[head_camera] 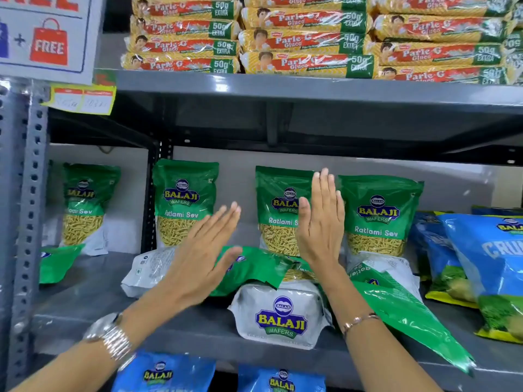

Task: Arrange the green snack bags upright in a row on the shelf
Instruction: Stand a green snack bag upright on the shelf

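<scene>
Several green Balaji Ratlami Sev bags stand upright along the back of the grey shelf: a far-left bag, a second bag, a third bag and a right bag. In front of them lie toppled bags: one with its white bottom facing me, a white-backed one and a long green one at the right. My left hand hovers flat and open above the toppled pile. My right hand is raised flat and open in front of the third upright bag, holding nothing.
Blue Balaji bags crowd the shelf's right end, and more blue bags show on the shelf below. Stacked Parle-G packs fill the shelf above. A grey perforated upright post bounds the left, with a sale sign above it.
</scene>
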